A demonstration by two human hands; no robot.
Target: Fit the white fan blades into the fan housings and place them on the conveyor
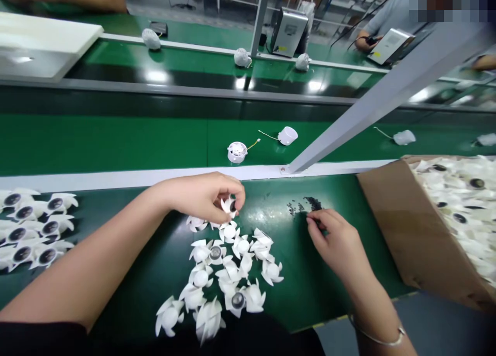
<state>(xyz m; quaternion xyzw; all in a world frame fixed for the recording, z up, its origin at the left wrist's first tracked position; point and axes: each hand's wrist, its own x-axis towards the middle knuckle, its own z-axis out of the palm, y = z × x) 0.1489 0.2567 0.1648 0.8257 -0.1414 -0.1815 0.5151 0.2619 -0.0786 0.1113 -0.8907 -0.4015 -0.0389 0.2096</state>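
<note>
My left hand (209,195) is closed around a white fan impeller (227,206), whose dark hub faces right; the fingers partly cover it. Below it, a loose group of similar white impellers (201,278) lies on the green work surface, most with domed hubs upward and a few showing round grey undersides. My right hand (341,245) is pinched at the near edge of a scatter of tiny black parts (313,203). Whatever its fingertips hold is too small to make out. Between my two hands is a stretch of shiny green surface.
More impellers (24,211) stand in rows at the left. A cardboard box (403,232) full of them is at the right. Beyond a white rail (116,179), white round housings with wires (237,152) sit on a green belt. A slanted metal post (372,97) crosses the right side. Other people work opposite.
</note>
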